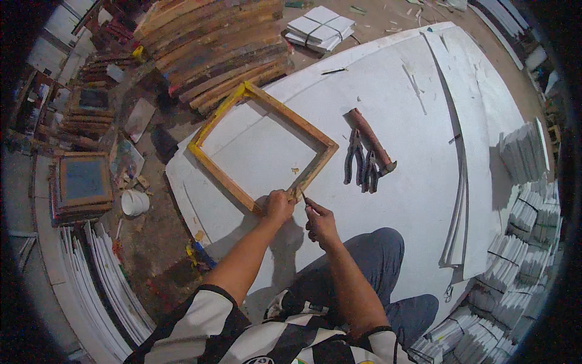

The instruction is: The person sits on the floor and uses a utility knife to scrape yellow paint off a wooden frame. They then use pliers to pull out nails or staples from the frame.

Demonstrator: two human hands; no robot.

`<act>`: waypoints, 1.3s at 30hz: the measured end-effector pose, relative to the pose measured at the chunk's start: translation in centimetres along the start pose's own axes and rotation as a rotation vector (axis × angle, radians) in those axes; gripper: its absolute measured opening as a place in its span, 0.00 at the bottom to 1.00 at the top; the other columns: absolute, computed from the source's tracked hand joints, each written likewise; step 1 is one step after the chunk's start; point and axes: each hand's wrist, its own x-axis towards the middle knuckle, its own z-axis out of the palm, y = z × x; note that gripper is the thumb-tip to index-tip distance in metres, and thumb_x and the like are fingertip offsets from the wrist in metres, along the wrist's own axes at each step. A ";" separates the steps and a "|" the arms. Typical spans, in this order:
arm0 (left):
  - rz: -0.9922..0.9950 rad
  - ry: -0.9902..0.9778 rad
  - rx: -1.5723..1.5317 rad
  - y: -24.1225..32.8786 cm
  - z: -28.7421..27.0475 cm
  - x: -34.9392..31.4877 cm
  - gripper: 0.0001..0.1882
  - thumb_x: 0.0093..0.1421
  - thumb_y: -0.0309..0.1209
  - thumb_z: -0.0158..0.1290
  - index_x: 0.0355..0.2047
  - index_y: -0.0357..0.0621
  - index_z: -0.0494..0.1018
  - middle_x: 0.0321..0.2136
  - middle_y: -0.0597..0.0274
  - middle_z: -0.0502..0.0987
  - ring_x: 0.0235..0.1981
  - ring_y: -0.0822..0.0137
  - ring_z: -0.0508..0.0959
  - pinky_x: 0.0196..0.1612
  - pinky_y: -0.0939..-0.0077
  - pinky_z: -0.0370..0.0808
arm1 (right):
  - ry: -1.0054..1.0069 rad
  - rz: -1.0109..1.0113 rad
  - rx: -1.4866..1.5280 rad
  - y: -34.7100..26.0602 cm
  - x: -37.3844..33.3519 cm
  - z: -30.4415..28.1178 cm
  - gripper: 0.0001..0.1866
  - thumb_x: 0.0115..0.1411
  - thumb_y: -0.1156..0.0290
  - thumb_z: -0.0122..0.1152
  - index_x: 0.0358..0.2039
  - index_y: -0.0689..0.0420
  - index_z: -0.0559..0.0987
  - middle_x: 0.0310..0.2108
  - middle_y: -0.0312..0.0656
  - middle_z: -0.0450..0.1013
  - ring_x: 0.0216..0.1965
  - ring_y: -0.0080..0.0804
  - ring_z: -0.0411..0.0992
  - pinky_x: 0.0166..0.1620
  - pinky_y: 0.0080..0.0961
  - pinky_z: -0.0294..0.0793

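Observation:
A wooden frame (225, 181) lies turned cornerwise on the white sheet, with yellow paint on its left side and far corner. My left hand (278, 207) is closed around the frame's near corner. In my closed right hand (321, 225) is a thin, dark, pointed tool (305, 198); its exact kind is too small to tell. The tool's tip meets the frame's right side close to the near corner. A few small wood shavings (295, 170) lie inside the frame. To its right rest a wooden-handled hammer (373, 139) and two dark-handled pliers (353, 159), side by side.
The large white sheet (412, 206) carries loose strips (451, 91) along its right. Stacked wooden frames (218, 42) stand beyond the far left edge. A strapped white bundle (320, 29) lies behind. Several white bundles (509, 255) crowd the right; a white bucket (134, 202) sits left.

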 end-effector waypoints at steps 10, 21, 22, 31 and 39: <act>0.062 0.026 -0.046 -0.6 0.9 0.1 0.22 0.59 0.42 0.66 0.44 0.36 0.83 0.31 0.43 0.81 0.38 0.41 0.80 0.42 0.47 0.77 | 0.215 -0.189 -1.041 -2.9 -2.6 1.4 0.22 0.71 0.58 0.52 0.63 0.41 0.77 0.40 0.58 0.82 0.41 0.63 0.80 0.45 0.58 0.79; 0.028 0.020 0.010 0.6 0.2 -0.2 0.19 0.59 0.43 0.67 0.34 0.36 0.82 0.32 0.43 0.82 0.38 0.40 0.82 0.42 0.46 0.78 | 0.211 -0.204 -1.107 -3.5 -2.6 1.2 0.22 0.70 0.61 0.51 0.62 0.47 0.77 0.38 0.57 0.82 0.40 0.61 0.81 0.43 0.56 0.80; 0.020 0.017 0.009 0.7 0.0 -0.3 0.19 0.59 0.43 0.67 0.34 0.36 0.82 0.32 0.43 0.82 0.38 0.41 0.82 0.43 0.46 0.78 | 0.195 -0.190 -1.135 -4.0 -2.8 1.6 0.22 0.70 0.61 0.51 0.62 0.48 0.77 0.37 0.56 0.82 0.40 0.61 0.81 0.43 0.56 0.80; 0.105 0.033 -0.039 -0.6 1.3 0.2 0.20 0.56 0.37 0.67 0.42 0.32 0.82 0.29 0.43 0.81 0.34 0.44 0.80 0.38 0.49 0.76 | 0.160 -0.216 -1.099 -2.7 -0.8 1.3 0.24 0.69 0.64 0.51 0.64 0.47 0.76 0.34 0.58 0.82 0.38 0.61 0.82 0.42 0.56 0.81; 0.125 0.064 0.047 -1.4 0.7 -0.6 0.25 0.57 0.42 0.66 0.47 0.33 0.82 0.28 0.43 0.80 0.34 0.43 0.80 0.39 0.49 0.75 | -0.122 0.032 -0.008 1.6 1.7 -0.7 0.23 0.73 0.56 0.53 0.67 0.36 0.73 0.18 0.41 0.73 0.15 0.35 0.72 0.17 0.36 0.71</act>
